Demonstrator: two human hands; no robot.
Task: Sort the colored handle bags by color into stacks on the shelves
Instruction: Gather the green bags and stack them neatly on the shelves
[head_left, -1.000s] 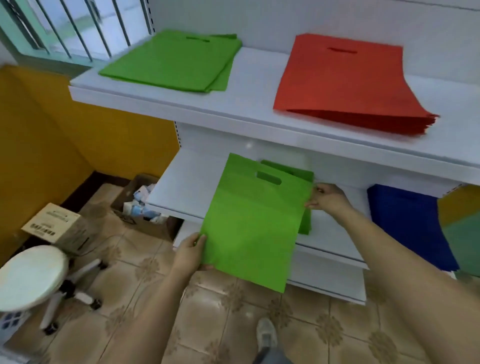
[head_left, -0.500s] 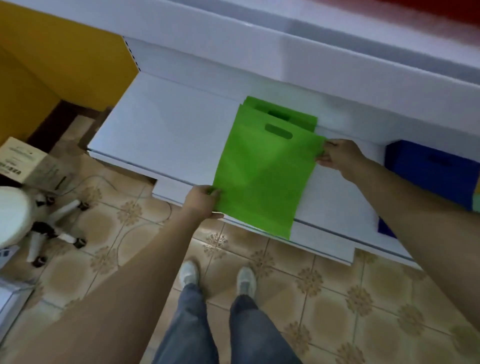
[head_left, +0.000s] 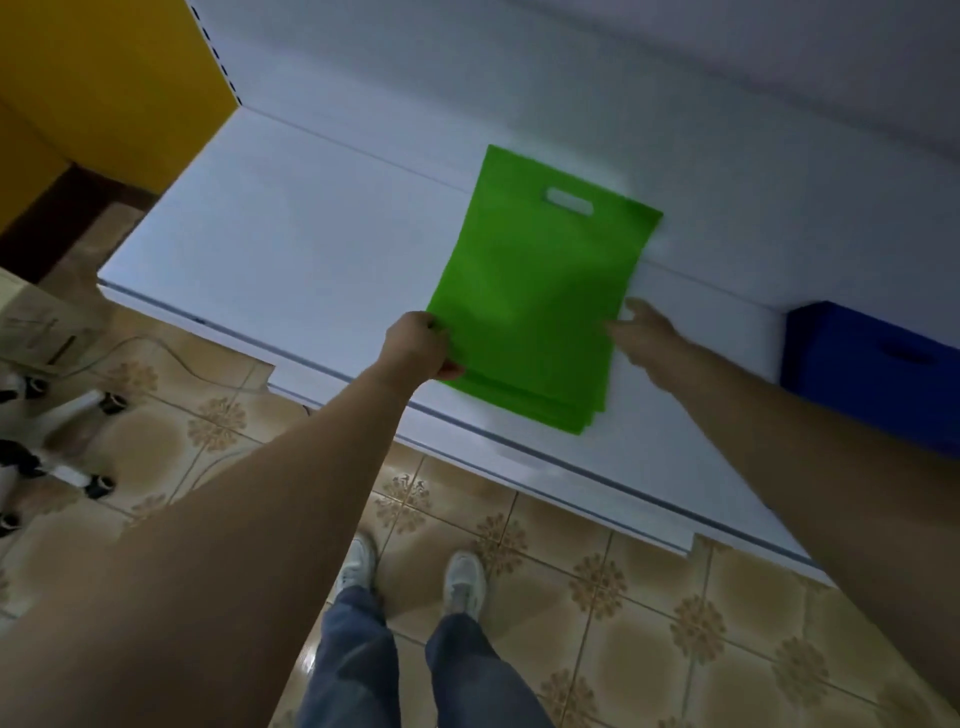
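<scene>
A small stack of green handle bags (head_left: 535, 306) lies flat on the white lower shelf (head_left: 291, 244), cut-out handle toward the back. My left hand (head_left: 415, 348) pinches the stack's near left corner. My right hand (head_left: 641, 332) rests against the stack's right edge, fingers partly spread; whether it grips the bags is unclear. A stack of blue bags (head_left: 872, 374) sits on the same shelf at the far right, apart from the green ones.
The shelf's front edge (head_left: 519, 457) runs diagonally above a tiled floor (head_left: 597, 571), where my feet stand. A yellow wall (head_left: 104, 83) is at the left. A stool's wheeled legs (head_left: 78, 405) and a cardboard box (head_left: 36, 322) sit at the left.
The green bag has come down from tilted over the shelf edge onto the other green bags, forming one flat stack. My right hand slid down its right edge. The view tilted further down.
</scene>
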